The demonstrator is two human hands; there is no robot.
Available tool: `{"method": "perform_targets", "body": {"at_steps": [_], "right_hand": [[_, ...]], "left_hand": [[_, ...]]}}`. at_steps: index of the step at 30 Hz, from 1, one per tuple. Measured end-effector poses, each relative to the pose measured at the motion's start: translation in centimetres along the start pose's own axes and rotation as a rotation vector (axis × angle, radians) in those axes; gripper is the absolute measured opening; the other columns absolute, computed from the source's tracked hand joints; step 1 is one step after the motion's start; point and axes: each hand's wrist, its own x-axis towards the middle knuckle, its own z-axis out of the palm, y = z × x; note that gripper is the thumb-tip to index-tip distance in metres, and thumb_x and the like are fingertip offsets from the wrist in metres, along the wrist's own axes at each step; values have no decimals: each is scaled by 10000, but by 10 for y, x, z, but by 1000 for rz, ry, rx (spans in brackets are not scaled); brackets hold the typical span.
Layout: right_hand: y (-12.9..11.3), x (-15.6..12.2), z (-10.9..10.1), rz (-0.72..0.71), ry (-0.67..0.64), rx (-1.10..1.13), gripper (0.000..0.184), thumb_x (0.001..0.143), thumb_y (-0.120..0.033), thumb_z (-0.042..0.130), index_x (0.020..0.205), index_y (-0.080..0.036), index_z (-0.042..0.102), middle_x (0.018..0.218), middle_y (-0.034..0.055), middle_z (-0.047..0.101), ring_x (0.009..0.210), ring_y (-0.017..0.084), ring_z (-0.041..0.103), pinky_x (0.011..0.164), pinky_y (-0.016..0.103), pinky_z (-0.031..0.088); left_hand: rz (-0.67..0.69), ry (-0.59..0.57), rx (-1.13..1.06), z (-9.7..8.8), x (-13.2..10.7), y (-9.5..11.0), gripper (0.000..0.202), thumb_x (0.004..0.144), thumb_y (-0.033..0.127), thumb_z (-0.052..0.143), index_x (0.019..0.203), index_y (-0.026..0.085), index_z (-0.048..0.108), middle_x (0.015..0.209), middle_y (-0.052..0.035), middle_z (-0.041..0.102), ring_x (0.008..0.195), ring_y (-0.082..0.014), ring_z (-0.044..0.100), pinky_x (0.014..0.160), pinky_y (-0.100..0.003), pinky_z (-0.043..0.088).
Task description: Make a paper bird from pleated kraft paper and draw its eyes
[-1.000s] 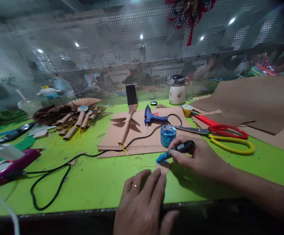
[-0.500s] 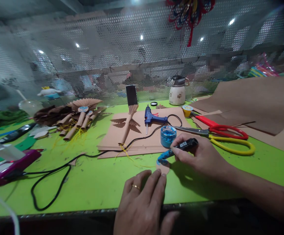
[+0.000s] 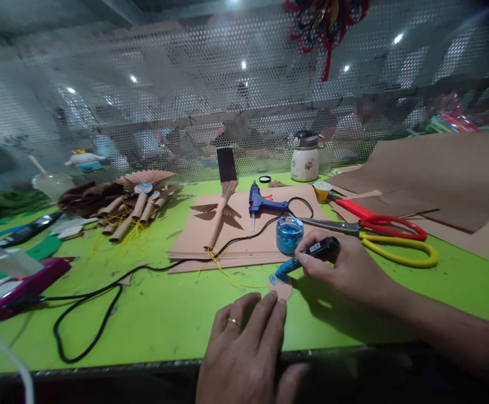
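My right hand (image 3: 345,269) pinches a black brush (image 3: 311,253) with a blue-painted tip, and that tip touches a small round brown paper disc (image 3: 281,288) on the green table (image 3: 164,303). Flat on the table lies my left hand (image 3: 246,348), a ring on one finger, its fingertips pressing the near edge of the disc. Just behind the brush stands a small open pot of blue paint (image 3: 289,234).
A stack of brown paper (image 3: 244,230) carries a folded paper figure (image 3: 221,210) and a blue glue gun (image 3: 257,201) with a black cord (image 3: 101,292). Red and yellow scissors (image 3: 379,233) lie at right. Paper rolls (image 3: 130,202) are piled at left. A perforated screen stands behind.
The brush tip has shifted slightly over the disc, and my right hand has tilted the brush a little. My left hand stays put.
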Motion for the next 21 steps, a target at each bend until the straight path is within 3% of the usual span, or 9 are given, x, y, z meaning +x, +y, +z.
{"method": "perform_targets", "body": {"at_steps": [6,12,21], "right_hand": [[0,0,-1,-24,24,11,56,784,-227,581,744,-192,602,620,-9,590,578,141,543,559,253,446],[-1,-1,0,-36,-69,-1,65,807,-234,573,773,-193,610,657,14,621,595,158,567,531,259,435],[0,0,-2,-41,-12,-58,56,785,-214,565,754,-192,605,667,11,618,605,154,570,518,244,429]], "left_hand": [[24,-8,8,0,0,-2,564,844,468,587,1320,171,534,1320,-46,594,1100,-267,530,878,-407,412],[-54,33,-44,2,1,3,518,843,448,587,1283,176,566,1291,-56,614,1095,-285,529,891,-430,392],[-88,61,-83,6,0,6,506,834,439,597,1275,193,568,1291,-42,614,1105,-273,518,903,-438,389]]}}
